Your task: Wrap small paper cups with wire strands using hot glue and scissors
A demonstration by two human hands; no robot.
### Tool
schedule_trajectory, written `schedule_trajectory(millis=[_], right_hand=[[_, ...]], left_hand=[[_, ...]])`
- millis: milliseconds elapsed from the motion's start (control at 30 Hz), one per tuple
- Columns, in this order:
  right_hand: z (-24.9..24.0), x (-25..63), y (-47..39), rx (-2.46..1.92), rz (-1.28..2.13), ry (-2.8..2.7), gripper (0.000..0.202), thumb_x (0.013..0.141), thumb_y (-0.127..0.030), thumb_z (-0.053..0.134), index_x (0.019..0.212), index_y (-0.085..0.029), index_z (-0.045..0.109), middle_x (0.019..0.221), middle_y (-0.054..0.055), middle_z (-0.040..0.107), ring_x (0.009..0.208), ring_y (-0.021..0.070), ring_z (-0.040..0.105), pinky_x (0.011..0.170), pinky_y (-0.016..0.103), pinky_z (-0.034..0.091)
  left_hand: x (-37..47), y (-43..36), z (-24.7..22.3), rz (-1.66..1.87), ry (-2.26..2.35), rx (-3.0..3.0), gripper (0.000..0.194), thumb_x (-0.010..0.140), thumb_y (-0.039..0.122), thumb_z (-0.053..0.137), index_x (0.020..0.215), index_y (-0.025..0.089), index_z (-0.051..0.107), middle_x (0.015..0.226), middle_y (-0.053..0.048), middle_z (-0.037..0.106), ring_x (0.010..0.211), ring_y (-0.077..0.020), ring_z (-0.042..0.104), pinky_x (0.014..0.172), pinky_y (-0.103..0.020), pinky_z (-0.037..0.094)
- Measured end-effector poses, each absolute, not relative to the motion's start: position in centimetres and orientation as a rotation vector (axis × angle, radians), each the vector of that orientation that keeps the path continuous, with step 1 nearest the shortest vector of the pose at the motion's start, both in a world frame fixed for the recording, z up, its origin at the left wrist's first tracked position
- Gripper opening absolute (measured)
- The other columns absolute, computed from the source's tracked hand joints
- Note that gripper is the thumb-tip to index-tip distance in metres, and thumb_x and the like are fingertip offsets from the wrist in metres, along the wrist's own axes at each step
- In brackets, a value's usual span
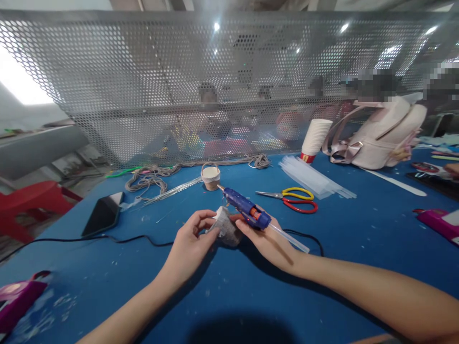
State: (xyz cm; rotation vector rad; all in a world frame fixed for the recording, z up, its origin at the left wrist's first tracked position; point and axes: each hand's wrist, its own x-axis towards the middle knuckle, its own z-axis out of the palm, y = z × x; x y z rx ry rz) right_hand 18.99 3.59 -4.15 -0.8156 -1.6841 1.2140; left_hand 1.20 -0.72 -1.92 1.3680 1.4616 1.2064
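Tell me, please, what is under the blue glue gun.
Under the glue gun is the right hand, with the blue table below. The gun's underside and the part of the hand it covers cannot be seen.

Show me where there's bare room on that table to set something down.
A wide bare patch lies between the scissors, the purple item on the right and the right forearm. Another lies between that arm and the left forearm. It is crowded along the mesh screen, with cords, translucent strips and stacked cups.

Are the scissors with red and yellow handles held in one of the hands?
No, the scissors lie on the blue table, to the right of the glue gun.
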Motion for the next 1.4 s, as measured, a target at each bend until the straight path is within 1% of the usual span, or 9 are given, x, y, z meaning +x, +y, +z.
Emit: schedule_trajectory(millis=[100, 233, 433, 567, 700, 800, 900, 1033, 1400], right_hand=[[-4.2, 19.2, 3.5, -0.877, 1.214, -1.628, 0.028, 0.086, -0.041, 0.058, 0.1, -0.018, 0.066, 0.098, 0.006, 0.071, 0.091, 0.0213, 0.066, 0.088, 0.037, 0.05], [-4.0, 19.5, 3.1, -0.894, 1.248, -1.515, 0.029, 0.084, -0.045, 0.06, 0.096, -0.019, 0.068, 0.097, 0.005, 0.072, 0.084, 0.0191, 0.065, 0.078, 0.033, 0.053], [-3.6, 20.9, 2.4, -0.92, 1.341, -1.575, 0.024, 0.082, -0.041, 0.061, 0.088, -0.018, 0.064, 0.071, 0.001, 0.065, 0.061, 0.0151, 0.06, 0.061, 0.028, 0.053], [-3.4, 21.8, 1.8, -0.944, 1.291, -1.741, 0.021, 0.083, -0.036, 0.058, 0.094, -0.018, 0.06, 0.073, 0.002, 0.064, 0.061, 0.016, 0.061, 0.06, 0.028, 0.052], [-3.6, 22.3, 1.5, -0.815, 0.929, -1.973, 0.005, 0.084, -0.023, 0.055, 0.086, -0.019, 0.057, 0.076, 0.002, 0.06, 0.063, 0.0138, 0.056, 0.061, 0.025, 0.047], [-4.3, 22.3, 1.7, -0.694, 0.758, -2.077, 0.005, 0.083, -0.017, 0.055, 0.086, -0.019, 0.053, 0.079, 0.002, 0.056, 0.065, 0.0127, 0.052, 0.06, 0.023, 0.043], [-5.3, 22.4, 1.8, -0.683, 0.74, -2.151, 0.008, 0.083, -0.014, 0.054, 0.083, -0.02, 0.048, 0.076, 0.0, 0.051, 0.062, 0.0116, 0.047, 0.058, 0.023, 0.039], [-6.0, 22.3, 1.7, -0.646, 0.761, -2.215, 0.009, 0.082, -0.011, 0.051, 0.085, -0.02, 0.049, 0.077, 0.001, 0.052, 0.064, 0.0126, 0.048, 0.059, 0.023, 0.037], [-5.8, 21.9, 1.6, -0.593, 0.727, -2.233, 0.008, 0.082, -0.013, 0.05, 0.086, -0.02, 0.049, 0.077, 0.002, 0.053, 0.063, 0.0133, 0.048, 0.057, 0.023, 0.036]], left_hand=[[1.1, -0.7, -2.0, 1.243, 1.477, 1.372, 0.028, 0.076, 0.034, 0.064, 0.098, 0.019, 0.054, 0.081, 0.0, 0.063, 0.061, -0.0126, 0.053, 0.046, -0.021, 0.043], [0.9, -0.9, -1.5, 1.28, 1.512, 1.391, 0.028, 0.077, 0.034, 0.063, 0.099, 0.018, 0.057, 0.082, -0.001, 0.062, 0.059, -0.0116, 0.051, 0.042, -0.019, 0.041], [0.5, -1.1, -0.5, 1.23, 1.603, 1.339, 0.032, 0.076, 0.033, 0.058, 0.103, 0.016, 0.062, 0.074, 0.002, 0.056, 0.046, -0.0079, 0.045, 0.042, -0.022, 0.043], [0.1, -1.1, -0.8, 1.179, 1.579, 1.28, 0.038, 0.076, 0.035, 0.058, 0.109, 0.016, 0.06, 0.072, 0.003, 0.054, 0.042, -0.0089, 0.05, 0.044, -0.026, 0.047], [0.1, -1.3, -0.8, 1.157, 1.529, 1.225, 0.046, 0.074, 0.035, 0.058, 0.115, 0.017, 0.056, 0.086, 0.0, 0.059, 0.043, -0.011, 0.058, 0.049, -0.031, 0.052], [0.5, -1.5, -0.5, 1.152, 1.548, 1.206, 0.048, 0.073, 0.037, 0.059, 0.116, 0.016, 0.056, 0.093, -0.003, 0.062, 0.045, -0.0125, 0.062, 0.053, -0.033, 0.054], [1.1, -1.8, -0.3, 1.164, 1.562, 1.18, 0.047, 0.072, 0.036, 0.06, 0.115, 0.016, 0.058, 0.094, -0.005, 0.065, 0.05, -0.0153, 0.065, 0.057, -0.034, 0.056], [1.6, -2.0, -0.1, 1.166, 1.568, 1.164, 0.047, 0.07, 0.036, 0.06, 0.112, 0.016, 0.058, 0.083, -0.002, 0.066, 0.051, -0.016, 0.065, 0.058, -0.034, 0.057], [2.1, -2.4, -0.2, 1.274, 1.539, 1.213, 0.039, 0.068, 0.033, 0.06, 0.104, 0.018, 0.061, 0.083, 0.0, 0.057, 0.063, -0.0152, 0.064, 0.058, -0.03, 0.059]])
